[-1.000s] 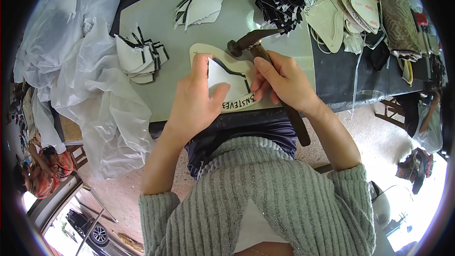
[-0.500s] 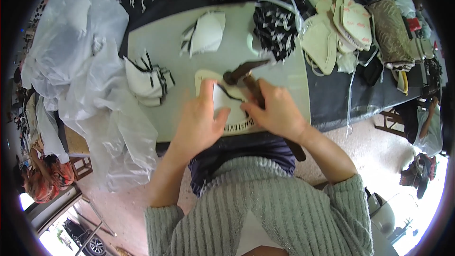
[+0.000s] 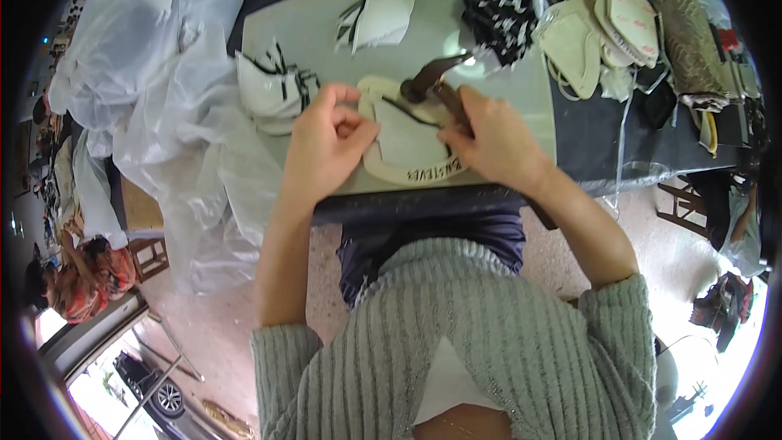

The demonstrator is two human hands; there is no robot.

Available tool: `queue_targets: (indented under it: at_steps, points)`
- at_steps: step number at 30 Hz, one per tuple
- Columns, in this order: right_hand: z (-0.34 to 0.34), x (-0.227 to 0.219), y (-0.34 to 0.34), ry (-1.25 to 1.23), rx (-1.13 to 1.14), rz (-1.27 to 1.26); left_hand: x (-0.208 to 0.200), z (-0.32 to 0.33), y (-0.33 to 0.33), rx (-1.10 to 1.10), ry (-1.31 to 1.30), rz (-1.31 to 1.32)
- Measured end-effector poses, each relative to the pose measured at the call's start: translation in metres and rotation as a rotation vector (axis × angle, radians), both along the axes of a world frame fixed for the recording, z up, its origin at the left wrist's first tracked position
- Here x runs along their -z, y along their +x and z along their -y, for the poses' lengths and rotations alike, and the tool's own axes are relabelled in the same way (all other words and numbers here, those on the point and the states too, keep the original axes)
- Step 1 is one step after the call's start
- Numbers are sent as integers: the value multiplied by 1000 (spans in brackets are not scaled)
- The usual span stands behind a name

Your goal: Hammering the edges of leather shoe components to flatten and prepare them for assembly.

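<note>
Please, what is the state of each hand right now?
Left hand: loosely curled beside the white piece; grip cannot be told.
Right hand: closed, holding the hammer.

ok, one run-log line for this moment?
left hand: beside white piece, contact unclear | right hand: gripping hammer | white piece: dark-edged, lying on cream template | cream template: on grey board
</note>
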State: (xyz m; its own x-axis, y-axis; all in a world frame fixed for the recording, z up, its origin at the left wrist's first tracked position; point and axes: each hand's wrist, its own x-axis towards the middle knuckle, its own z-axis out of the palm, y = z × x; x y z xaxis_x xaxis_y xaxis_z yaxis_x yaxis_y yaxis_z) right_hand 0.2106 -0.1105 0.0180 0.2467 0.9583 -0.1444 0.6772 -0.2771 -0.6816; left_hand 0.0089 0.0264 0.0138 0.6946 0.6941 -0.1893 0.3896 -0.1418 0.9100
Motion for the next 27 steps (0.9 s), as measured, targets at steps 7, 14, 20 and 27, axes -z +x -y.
queue_targets:
  at_steps: [7,14,20,27]
  points:
    - [-4,5,-2,-31,-19,-35,2,0,4,-28,-13,-67]
    - [5,11,-4,27,-2,-57,7,14,3,-54,57,-14]
    - [4,8,-5,53,-4,-41,2,20,5,-45,114,-53]
    - [0,8,2,-13,-114,-3,-4,41,-4,8,145,-129]
